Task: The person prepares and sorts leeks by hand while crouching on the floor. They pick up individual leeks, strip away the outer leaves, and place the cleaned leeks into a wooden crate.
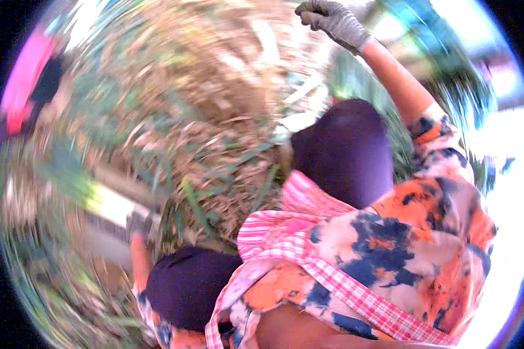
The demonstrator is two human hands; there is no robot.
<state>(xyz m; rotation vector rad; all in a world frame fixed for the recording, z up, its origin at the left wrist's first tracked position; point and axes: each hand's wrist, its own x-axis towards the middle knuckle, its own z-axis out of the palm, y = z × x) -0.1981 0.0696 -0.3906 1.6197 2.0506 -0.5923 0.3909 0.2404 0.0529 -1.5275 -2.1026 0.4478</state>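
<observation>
My left hand [138, 224], in a grey glove, is low at the left beside my dark-clothed knee. Its fingers are closed around the white end of a leek-like stalk [113, 205], whose green leaves stretch away to the upper left. Motion smears both the hand and the stalk. My right hand [333, 24], also gloved in grey, is stretched out to the far right at the top of the view. Its fingers are curled in, and nothing shows in them.
Dry straw and fallen leaves [215, 168] cover the ground between my knees, with green blades among them. Someone in pink clothing [29, 81] is at the far left. My checked pink apron [273, 232] hangs over my lap. Blurred greenery [442, 46] stands at the upper right.
</observation>
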